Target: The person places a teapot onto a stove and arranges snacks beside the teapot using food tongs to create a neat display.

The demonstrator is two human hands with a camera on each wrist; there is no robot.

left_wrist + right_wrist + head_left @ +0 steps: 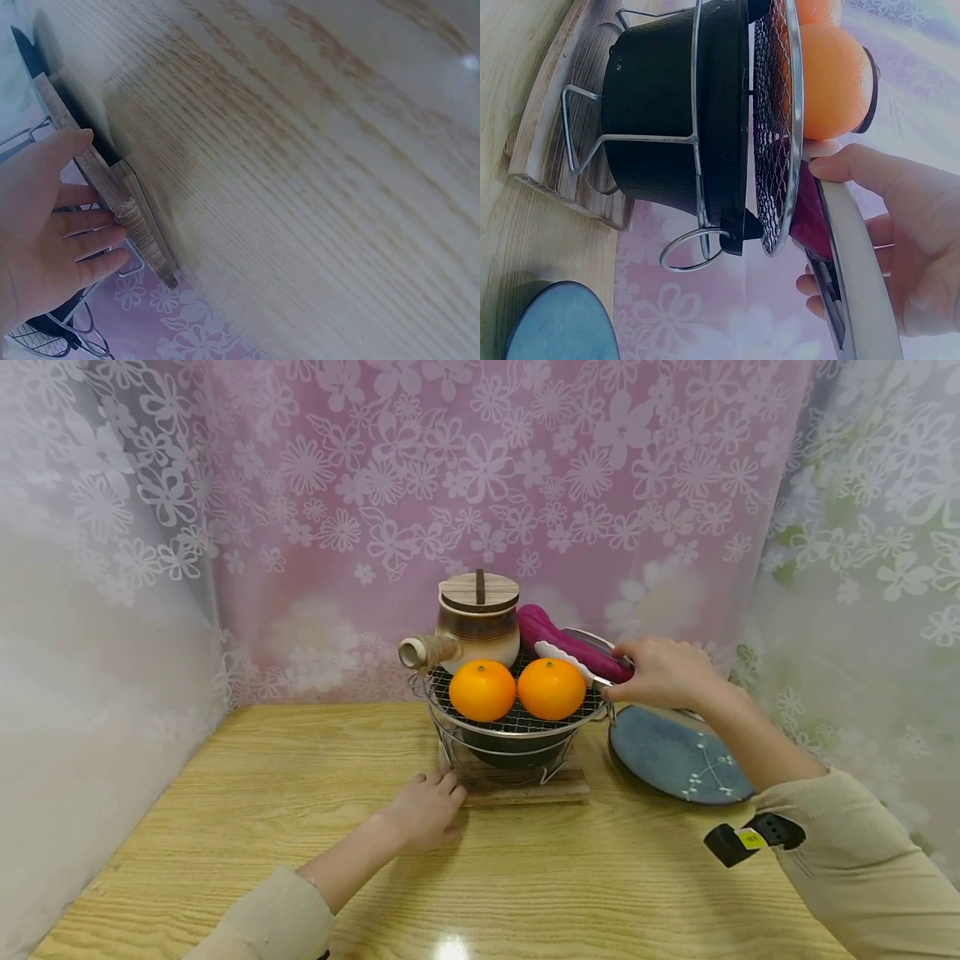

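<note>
My right hand grips a pair of tongs with white scalloped ends, its thumb on the near arm and its fingers round the far side. Between the tongs' arms is a long purple vegetable, perhaps a sweet potato, at the right of the round wire rack. Two oranges sit at the front of that rack, with a lidded brown-and-cream pot behind them. Fingers extended, my left hand rests at the left front corner of the wooden board under the grill.
A black grill bowl in a wire stand carries the rack. Right of it, a blue oval plate with a white blossom pattern lies on the wooden table. The pot's side handle juts left. A floral curtain hangs behind.
</note>
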